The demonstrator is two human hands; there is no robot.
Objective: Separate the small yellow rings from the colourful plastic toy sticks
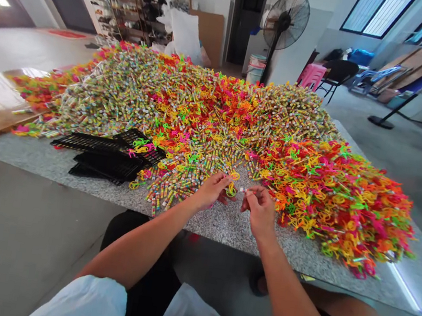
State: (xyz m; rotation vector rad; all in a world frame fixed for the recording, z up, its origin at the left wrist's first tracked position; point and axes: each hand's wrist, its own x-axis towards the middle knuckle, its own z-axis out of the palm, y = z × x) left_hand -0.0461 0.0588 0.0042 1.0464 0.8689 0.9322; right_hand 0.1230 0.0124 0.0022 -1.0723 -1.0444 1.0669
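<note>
While both hands meet above the bare front strip of a grey speckled stone desk point(224, 228), a narrow gap separates what each one holds. The left hand point(211, 192) has its thumb and forefinger closed on a small yellow looped plastic piece point(231, 189), which hangs at the tips on the side facing the other hand. The right hand point(262, 210) pinches a small white-tipped piece point(241, 189) between thumb and forefinger; its rear part is hidden by the fingers, so I cannot tell its whole shape.

The key relation is this: the white tip points left from the right fingers, straight toward the yellow loops, at about the same level. Its visible long axis runs roughly side to side, across the gap; the two pieces look near but apart. The loops are too small to tell their exact tilt.

Just left of the left fingers lie loose, slim, multicoloured printed cylinders point(179, 185), and farther left a stack of black plastic grid trays point(103, 163). To the right of the right fingers rises a heap of red, orange, yellow and green plastic pieces point(332, 197). Beyond both hands spreads a larger mixed mound point(200, 98).
</note>
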